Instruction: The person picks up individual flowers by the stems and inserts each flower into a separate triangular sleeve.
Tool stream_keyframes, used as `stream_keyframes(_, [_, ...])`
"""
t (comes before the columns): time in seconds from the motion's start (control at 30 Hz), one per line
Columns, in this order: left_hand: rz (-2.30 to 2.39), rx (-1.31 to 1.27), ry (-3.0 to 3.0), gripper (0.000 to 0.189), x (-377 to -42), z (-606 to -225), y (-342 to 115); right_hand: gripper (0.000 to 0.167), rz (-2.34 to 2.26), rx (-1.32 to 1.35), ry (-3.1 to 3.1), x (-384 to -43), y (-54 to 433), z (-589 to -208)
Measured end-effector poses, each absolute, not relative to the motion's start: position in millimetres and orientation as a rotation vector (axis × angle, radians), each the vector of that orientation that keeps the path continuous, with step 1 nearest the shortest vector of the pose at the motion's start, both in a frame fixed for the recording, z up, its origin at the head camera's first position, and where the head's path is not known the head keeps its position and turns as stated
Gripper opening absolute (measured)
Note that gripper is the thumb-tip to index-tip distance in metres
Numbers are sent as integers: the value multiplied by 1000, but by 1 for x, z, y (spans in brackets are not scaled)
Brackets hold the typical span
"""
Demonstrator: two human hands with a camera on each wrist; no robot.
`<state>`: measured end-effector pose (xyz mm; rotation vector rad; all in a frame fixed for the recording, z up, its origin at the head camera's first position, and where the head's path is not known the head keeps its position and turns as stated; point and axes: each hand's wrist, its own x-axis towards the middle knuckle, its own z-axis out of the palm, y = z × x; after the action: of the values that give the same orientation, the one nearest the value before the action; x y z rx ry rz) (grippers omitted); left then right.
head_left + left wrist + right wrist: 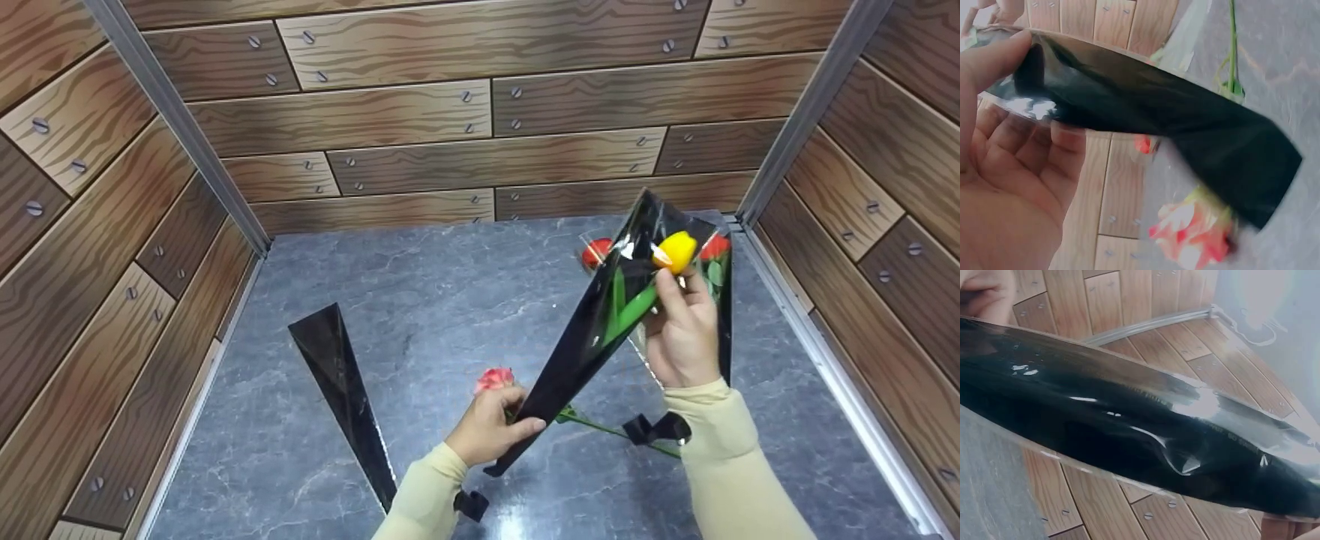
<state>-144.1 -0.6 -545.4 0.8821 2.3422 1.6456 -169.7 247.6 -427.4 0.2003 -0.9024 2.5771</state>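
Observation:
A yellow tulip [679, 252] with green leaves stands in the mouth of a black cone-shaped flower sleeve [574, 360], which is tilted up to the right. My right hand [684, 330] pinches the tulip just under its bloom; whether it also catches the sleeve's edge I cannot tell. Lower down, my left hand [491, 429] grips the sleeve near its narrow end, thumb on top. The left wrist view shows the sleeve's dark film [1129, 90] between that thumb and the fingers. Glossy film [1100, 416] fills most of the right wrist view.
A pink rose [493, 378] lies behind my left hand, its stem running right. Red flowers [598, 253] in wrapping lie at the back right. Another black sleeve [337, 360] rests at left. Black ribbon pieces [637, 430] are on the grey marbled surface. Wood-patterned walls [390, 112] enclose it.

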Motion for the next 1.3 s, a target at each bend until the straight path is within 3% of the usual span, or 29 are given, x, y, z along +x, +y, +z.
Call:
stream_keyframes(0.27, [1909, 820, 2255, 9, -137, -531, 14, 36, 2608, 225, -1234, -166, 233, -444])
stream_keyframes(0.53, [2109, 797, 2212, 8, -131, -508, 30, 17, 2499, 81, -1710, -157, 203, -489])
stream_keyframes(0.83, [1984, 454, 2087, 19, -132, -563, 59, 16, 2435, 3, -1967, -172, 226, -511])
stream_keyframes(1.3, [2031, 138, 1852, 11, -121, -593, 97, 20, 2490, -128, -2225, -204, 269, -546])
